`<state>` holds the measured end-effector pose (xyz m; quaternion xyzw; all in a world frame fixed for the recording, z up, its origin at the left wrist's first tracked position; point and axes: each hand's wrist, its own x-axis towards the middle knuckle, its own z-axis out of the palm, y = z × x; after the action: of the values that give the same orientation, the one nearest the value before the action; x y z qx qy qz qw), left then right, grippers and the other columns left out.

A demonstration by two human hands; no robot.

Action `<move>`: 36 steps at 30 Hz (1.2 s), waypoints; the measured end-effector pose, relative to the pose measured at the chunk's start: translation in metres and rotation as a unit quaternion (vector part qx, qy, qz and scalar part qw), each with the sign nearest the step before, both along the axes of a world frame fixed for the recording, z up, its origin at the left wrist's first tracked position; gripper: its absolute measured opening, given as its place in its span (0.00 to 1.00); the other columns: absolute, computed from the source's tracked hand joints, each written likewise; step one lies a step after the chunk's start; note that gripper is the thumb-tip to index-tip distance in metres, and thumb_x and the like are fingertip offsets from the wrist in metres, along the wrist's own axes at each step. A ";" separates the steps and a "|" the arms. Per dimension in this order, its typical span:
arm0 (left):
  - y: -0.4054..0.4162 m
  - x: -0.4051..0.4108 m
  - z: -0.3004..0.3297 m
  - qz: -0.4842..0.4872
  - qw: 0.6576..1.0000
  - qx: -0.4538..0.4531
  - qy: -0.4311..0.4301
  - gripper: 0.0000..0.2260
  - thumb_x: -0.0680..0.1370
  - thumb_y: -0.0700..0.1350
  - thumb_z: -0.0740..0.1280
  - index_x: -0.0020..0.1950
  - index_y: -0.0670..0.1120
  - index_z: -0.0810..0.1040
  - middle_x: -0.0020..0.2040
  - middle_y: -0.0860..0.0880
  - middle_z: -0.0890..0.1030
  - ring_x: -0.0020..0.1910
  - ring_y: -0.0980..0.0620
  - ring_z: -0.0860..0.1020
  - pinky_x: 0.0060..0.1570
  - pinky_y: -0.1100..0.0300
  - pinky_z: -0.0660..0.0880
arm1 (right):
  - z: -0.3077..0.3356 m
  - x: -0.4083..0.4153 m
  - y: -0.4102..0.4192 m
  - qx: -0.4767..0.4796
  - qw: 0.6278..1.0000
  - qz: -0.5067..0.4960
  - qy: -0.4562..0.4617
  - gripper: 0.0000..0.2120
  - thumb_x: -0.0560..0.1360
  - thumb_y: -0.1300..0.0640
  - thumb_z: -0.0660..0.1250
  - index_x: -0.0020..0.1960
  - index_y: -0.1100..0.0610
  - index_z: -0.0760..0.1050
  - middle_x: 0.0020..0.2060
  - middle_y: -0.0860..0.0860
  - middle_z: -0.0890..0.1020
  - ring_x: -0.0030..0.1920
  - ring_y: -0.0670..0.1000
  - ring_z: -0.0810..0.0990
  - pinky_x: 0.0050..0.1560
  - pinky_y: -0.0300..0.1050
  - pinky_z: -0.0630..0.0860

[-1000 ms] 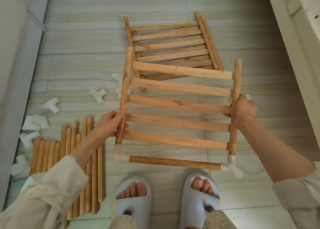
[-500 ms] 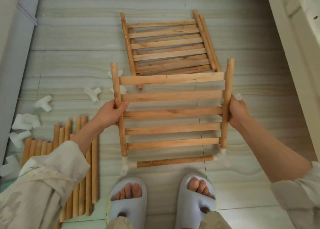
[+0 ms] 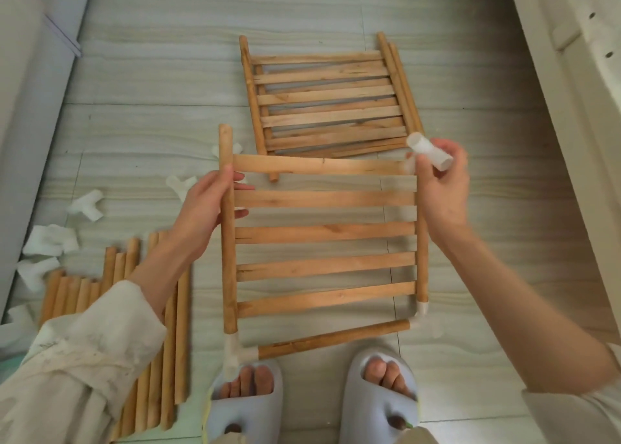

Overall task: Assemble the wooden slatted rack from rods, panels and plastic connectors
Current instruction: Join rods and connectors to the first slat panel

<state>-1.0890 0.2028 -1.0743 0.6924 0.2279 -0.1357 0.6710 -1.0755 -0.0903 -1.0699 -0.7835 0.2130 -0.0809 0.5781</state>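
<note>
Pale grey floor tiles (image 3: 168, 84) with wavy stripes fill the view. A grey wall or panel (image 3: 30, 107) runs along the floor's left edge, and a cream piece of furniture with small holes (image 3: 578, 74) stands along the right edge.

Held above the middle of the floor is the slatted panel (image 3: 324, 232). Its two side rods run from far to near, and its five flat slats go across from left to right. White plastic connectors sit at its two near corners, with a round rod (image 3: 334, 339) joining them across the near end, just above two pale slippers (image 3: 243, 406).

The left hand (image 3: 210, 205) grips the left side rod (image 3: 228, 228) near its far end, thumb on top and fingers curled under. The right hand (image 3: 443, 188) is at the far right corner of the panel. It pinches a white plastic connector (image 3: 428, 156) that sticks up and to the left. I cannot tell if this hand also touches the right side rod.

A stack of more slatted panels (image 3: 327, 97) lies flat on the floor further away, with slats going across too. A bundle of wooden rods (image 3: 148, 326) lies by the near left corner, pointing from far to near. Loose white connectors (image 3: 85, 205) are scattered near the left edge.
</note>
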 end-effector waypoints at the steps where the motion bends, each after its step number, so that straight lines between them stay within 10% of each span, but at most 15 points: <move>1: -0.003 0.001 0.003 0.002 0.999 0.036 -0.012 0.14 0.82 0.52 0.57 0.48 0.46 0.77 0.44 0.47 0.83 0.49 0.49 0.81 0.52 0.49 0.78 | 0.003 0.004 0.009 0.022 0.998 0.050 0.018 0.10 0.79 0.60 0.61 0.58 0.51 0.66 0.57 0.54 0.78 0.54 0.50 0.78 0.45 0.37 0.75; 13: -0.017 0.003 0.013 -0.118 0.985 0.114 -0.048 0.06 0.80 0.45 0.63 0.51 0.46 0.78 0.45 0.54 0.84 0.45 0.62 0.80 0.40 0.76 0.71 | 0.046 0.079 0.113 0.120 0.952 0.265 0.092 0.13 0.75 0.66 0.65 0.57 0.55 0.74 0.47 0.52 0.78 0.43 0.49 0.78 0.39 0.37 0.76; 17: -0.015 -0.001 0.018 -0.158 0.984 0.065 -0.057 0.17 0.80 0.41 0.62 0.65 0.56 0.66 0.43 0.53 0.85 0.48 0.63 0.79 0.47 0.72 0.71 | 0.046 0.085 0.128 0.131 0.948 0.272 0.101 0.12 0.75 0.65 0.66 0.56 0.55 0.74 0.42 0.50 0.79 0.37 0.46 0.79 0.38 0.37 0.75; 27: -0.014 -0.001 0.018 -0.154 0.984 0.061 -0.067 0.18 0.79 0.39 0.62 0.66 0.57 0.68 0.37 0.55 0.83 0.37 0.66 0.77 0.36 0.73 0.69 | 0.049 0.080 0.135 0.192 0.928 0.303 0.101 0.10 0.74 0.66 0.67 0.54 0.55 0.76 0.44 0.58 0.80 0.43 0.54 0.78 0.35 0.39 0.70; 36: -0.016 -0.001 0.021 -0.127 0.990 0.049 -0.044 0.13 0.80 0.43 0.63 0.61 0.57 0.72 0.43 0.51 0.82 0.41 0.58 0.79 0.49 0.56 0.75 | 0.054 0.080 0.138 0.138 0.917 0.361 0.096 0.11 0.74 0.68 0.66 0.50 0.53 0.77 0.40 0.51 0.81 0.39 0.48 0.80 0.38 0.36 0.74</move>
<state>-1.0899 0.1868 -1.0532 0.7531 0.1148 -0.1774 0.6231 -0.9959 0.0476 -1.0163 -0.7235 -0.0208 0.2387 0.6474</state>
